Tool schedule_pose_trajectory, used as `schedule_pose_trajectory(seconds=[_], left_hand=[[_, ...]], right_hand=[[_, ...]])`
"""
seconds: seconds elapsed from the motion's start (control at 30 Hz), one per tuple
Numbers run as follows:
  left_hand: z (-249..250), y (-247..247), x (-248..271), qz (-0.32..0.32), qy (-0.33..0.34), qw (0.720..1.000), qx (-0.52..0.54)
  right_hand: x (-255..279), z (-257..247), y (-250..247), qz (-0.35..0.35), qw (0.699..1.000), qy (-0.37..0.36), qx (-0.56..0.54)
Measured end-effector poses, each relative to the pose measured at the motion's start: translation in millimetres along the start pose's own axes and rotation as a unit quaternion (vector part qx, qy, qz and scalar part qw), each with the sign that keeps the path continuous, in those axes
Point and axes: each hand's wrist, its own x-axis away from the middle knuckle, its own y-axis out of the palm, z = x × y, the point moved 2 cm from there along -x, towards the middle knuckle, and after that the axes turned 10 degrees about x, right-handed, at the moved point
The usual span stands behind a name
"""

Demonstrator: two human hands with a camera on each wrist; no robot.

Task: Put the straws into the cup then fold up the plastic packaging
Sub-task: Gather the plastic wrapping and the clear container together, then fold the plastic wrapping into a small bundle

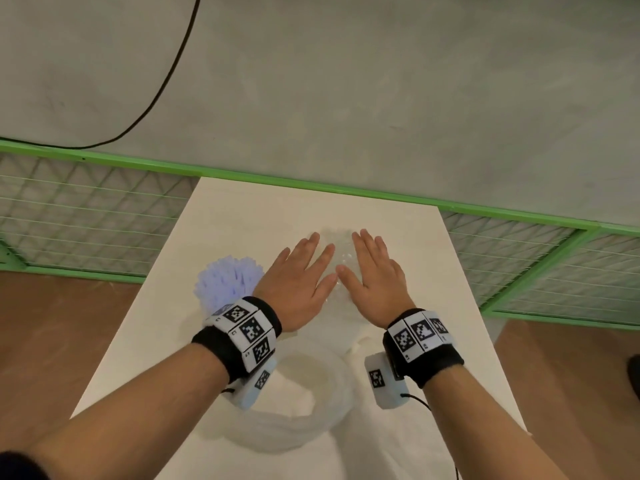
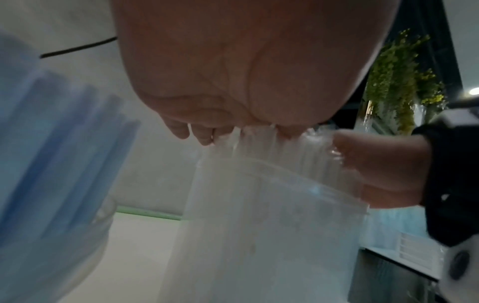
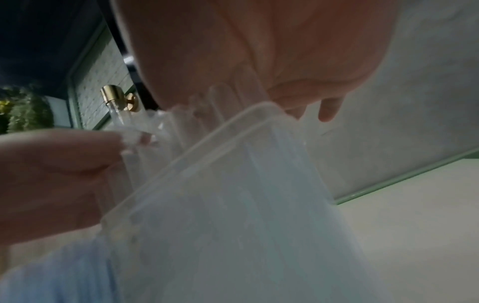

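Both hands flat, palms down, side by side over a clear cup [image 1: 341,258] full of clear straws [image 2: 261,143] near the middle of the white table [image 1: 433,306]. Left hand [image 1: 300,271] with fingers straight and slightly spread, pressing on the straw tops; thumb pointing toward the other hand. Right hand [image 1: 372,268] likewise stretched flat, fingers straight, thumb tip nearly touching the left thumb. No curling around anything in either hand.

From the left wrist view: palm resting on the upright ends of the clear straws, which stand out above the cup rim [image 2: 298,176]; right hand [image 2: 376,170] seen pressing from the far side. From the right wrist view: same bundle [image 3: 181,127] poking above the rim [image 3: 220,141], palm [image 3: 259,51] on top, left hand [image 3: 51,174] at the lower left.

A second cup holding blue straws [image 1: 227,280] standing just beside the left wrist, on its outer side, close to the clear cup; blurred and close in the left wrist view [image 2: 51,153].

Crumpled clear plastic packaging [image 1: 301,393] lying on the table nearer the body, between and under the forearms, unfolded.

Black wristbands with printed square markers [image 1: 252,329] on both wrists. Green-framed mesh fence [image 1: 86,216] past the table's far edge, grey floor beyond with a black cable [image 1: 166,81].
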Motion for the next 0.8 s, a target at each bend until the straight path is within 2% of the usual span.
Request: schedule_pose_trajectory(seconds=[0.17,0.33,0.43,0.47,0.53,0.57,0.6,0.67,0.8], left_hand=[[5.5,0.6,32.6,0.053,0.022,0.998,0.026],[-1.3,22.1,44.0,0.022,-0.004,0.999,0.022],[2.0,14.9,51.4,0.04,0.001,0.997,0.064],[4.2,9.0,60.3,0.065,0.002,0.994,0.093],[3.3,-0.4,89.1,0.161,0.003,0.978,0.135],[-0.8,-1.6,107.5,0.217,0.001,0.967,0.135],[-7.8,0.8,126.6,0.262,-0.011,0.957,0.126],[-29.0,15.5,158.0,0.29,-0.082,0.946,0.117],[-65.7,48.3,170.8,0.2,-0.278,0.918,0.199]], right_hand=[[23.8,1.3,-8.5,0.088,0.988,0.013,-0.123],[44.0,-3.4,10.9,0.014,0.999,-0.013,-0.039],[42.8,0.3,5.6,0.043,0.991,-0.012,-0.123],[46.7,4.7,1.8,0.091,0.98,-0.004,-0.176],[64.8,16.0,-4.7,0.22,0.944,0.016,-0.245],[77.2,23.2,-3.6,0.264,0.929,0.033,-0.258],[89.2,29.8,1.3,0.265,0.924,0.055,-0.269],[111.6,39.2,21.2,0.181,0.931,0.092,-0.302],[135.7,31.7,60.4,-0.059,0.93,0.162,-0.325]])
